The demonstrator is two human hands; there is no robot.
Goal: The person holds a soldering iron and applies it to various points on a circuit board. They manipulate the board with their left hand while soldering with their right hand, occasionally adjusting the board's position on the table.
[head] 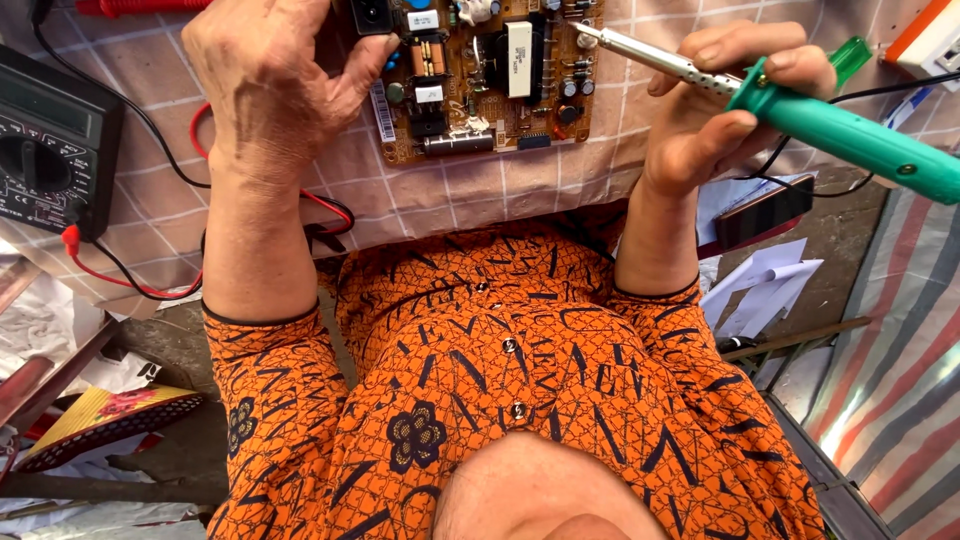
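A brown circuit board (480, 80) crowded with components lies on a checked tablecloth (440, 195) at the table's near edge. My left hand (270, 80) rests on the board's left side, thumb against its edge. My right hand (715, 100) grips a soldering iron (850, 135) with a teal handle. Its metal shaft points left, and the tip sits over the board's upper right corner.
A black multimeter (50, 140) with red and black leads lies at the left. A white and orange box (930, 40) sits at the top right. Papers (765, 285), a dark flat device (765, 210) and striped sheeting (890, 380) lie below the table on the right.
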